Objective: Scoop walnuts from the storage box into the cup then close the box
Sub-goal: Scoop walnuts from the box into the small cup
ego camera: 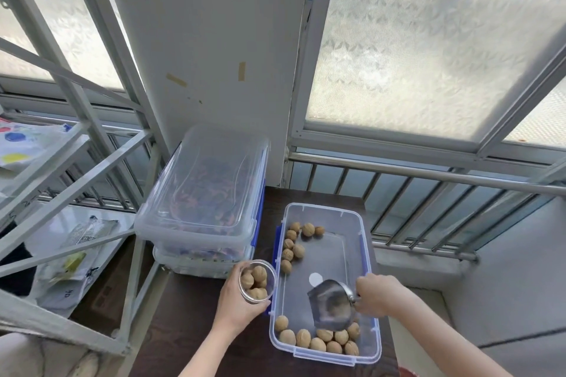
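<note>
At the far left, a white metal rack (76, 162) was seen, with printed bags (73, 257) lying behind and under its bars. To its right, two lidded clear boxes (202, 202) were stacked at the back left of a dark table (183, 330), the top lid shut over dark reddish contents that could not be made out.

Just in front of that stack, the left hand (235, 306) was wrapped around a clear cup (256, 281), fingers curled closed round its side, the cup tilted so its mouth faced the camera. Several walnuts (255, 280) were seen inside the cup. The cup was held just beside the left wall of the open storage box (366, 254), a clear tub with blue clasps and no lid on it, set on the table.

Inside the box, loose nuts (292, 243) were scattered along the far left wall, and a second cluster (318, 341) was gathered along the near edge. The middle of the floor was bare apart from a small white round mark (315, 278).

Further right, a metal scoop (330, 306) was held down inside the box, its mouth lowered to the near cluster and its bowl seemingly empty. The right hand (378, 295) was closed tightly round the scoop's handle, above the box's right side.

Behind the table, frosted windows (428, 39) and a steel railing (428, 174) were visible.
</note>
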`<state>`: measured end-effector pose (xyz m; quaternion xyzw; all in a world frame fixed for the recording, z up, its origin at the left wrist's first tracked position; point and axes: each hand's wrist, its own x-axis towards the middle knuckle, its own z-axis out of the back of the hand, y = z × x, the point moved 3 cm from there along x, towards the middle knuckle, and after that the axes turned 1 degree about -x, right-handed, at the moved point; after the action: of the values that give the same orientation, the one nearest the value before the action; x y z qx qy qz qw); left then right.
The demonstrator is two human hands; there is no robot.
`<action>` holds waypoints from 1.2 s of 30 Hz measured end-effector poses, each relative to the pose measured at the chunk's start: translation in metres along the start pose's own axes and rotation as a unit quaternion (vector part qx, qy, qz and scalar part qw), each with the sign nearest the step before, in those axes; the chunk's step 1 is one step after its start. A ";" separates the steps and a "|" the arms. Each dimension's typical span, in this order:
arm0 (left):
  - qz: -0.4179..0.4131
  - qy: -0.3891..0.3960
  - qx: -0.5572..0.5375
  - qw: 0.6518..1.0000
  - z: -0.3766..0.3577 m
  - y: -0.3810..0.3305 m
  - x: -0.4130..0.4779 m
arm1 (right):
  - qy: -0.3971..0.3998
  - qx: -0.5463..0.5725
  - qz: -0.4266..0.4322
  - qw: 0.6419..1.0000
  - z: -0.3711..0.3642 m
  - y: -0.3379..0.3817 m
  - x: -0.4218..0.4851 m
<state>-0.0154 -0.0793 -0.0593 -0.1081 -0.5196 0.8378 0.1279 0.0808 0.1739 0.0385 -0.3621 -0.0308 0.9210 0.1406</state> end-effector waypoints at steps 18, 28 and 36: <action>0.027 0.014 0.019 0.999 -0.002 0.008 -0.004 | -0.055 -0.144 -0.073 0.985 -0.030 -0.007 0.068; 0.033 0.023 0.027 0.999 -0.006 0.012 0.000 | 0.126 0.021 0.000 0.992 -0.050 -0.023 0.075; 0.025 0.020 0.027 0.999 -0.007 0.004 0.002 | 0.111 0.218 0.019 0.969 -0.073 -0.010 0.080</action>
<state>-0.0154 -0.0742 -0.0660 -0.1344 -0.4916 0.8520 0.1200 0.0763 0.2027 -0.0664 -0.4234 0.1936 0.8618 0.2014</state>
